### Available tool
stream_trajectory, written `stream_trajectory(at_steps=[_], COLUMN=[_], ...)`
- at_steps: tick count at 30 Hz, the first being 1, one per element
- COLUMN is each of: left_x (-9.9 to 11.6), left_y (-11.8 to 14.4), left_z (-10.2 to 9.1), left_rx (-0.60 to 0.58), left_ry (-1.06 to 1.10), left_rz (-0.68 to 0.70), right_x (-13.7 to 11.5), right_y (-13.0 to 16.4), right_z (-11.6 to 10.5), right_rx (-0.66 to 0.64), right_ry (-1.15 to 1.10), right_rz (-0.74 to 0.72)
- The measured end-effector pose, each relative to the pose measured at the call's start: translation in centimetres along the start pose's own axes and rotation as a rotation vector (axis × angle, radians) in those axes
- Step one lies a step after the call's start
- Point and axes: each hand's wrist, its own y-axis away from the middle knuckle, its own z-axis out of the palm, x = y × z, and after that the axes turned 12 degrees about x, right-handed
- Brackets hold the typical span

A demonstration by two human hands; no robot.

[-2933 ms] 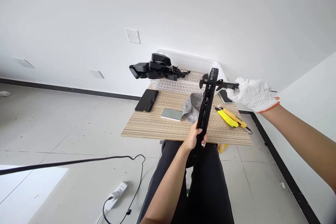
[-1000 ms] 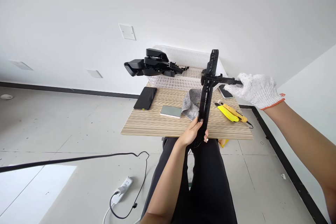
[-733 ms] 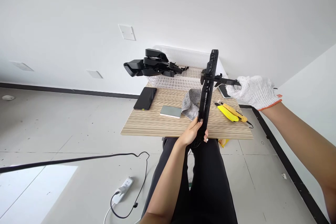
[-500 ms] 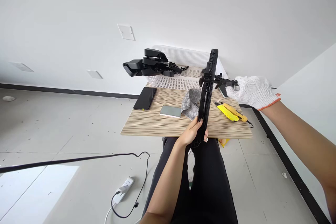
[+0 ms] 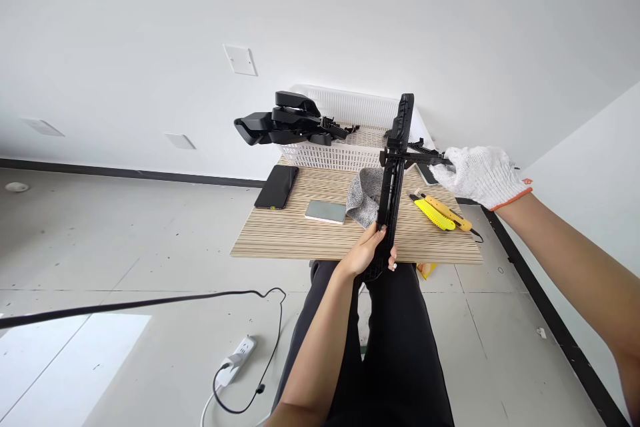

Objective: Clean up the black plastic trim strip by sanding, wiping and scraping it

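Observation:
My bare left hand grips the lower end of a long black plastic part, which stands nearly upright over the front edge of the small wooden table. My right hand, in a white knit glove, holds a thin black tool whose tip meets the black part near its upper third. A grey glove lies on the table just left of the part.
A white basket at the table's back holds more black plastic parts that overhang its left rim. A black phone, a pale flat slab, two yellow utility knives and another phone lie on the table. A power strip and cables lie on the floor.
The black part has been lifted a little since the first frame. In the last second my right hand has shifted slightly, working the black tool back and forth against the part.

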Motion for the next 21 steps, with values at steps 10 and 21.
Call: stream_trajectory(at_steps=[10,21], left_x=[-0.2,0.0], left_y=[0.1,0.1], left_z=[-0.2,-0.1], left_rx=[-0.002,0.002], left_ry=[0.004,0.014], left_rz=[-0.005,-0.019], right_x=[-0.1,-0.9], right_y=[0.0,1.7], right_z=[0.5,2.1], right_rx=[0.059,0.149], right_ry=[0.014,0.001], right_rz=[0.011,0.016])
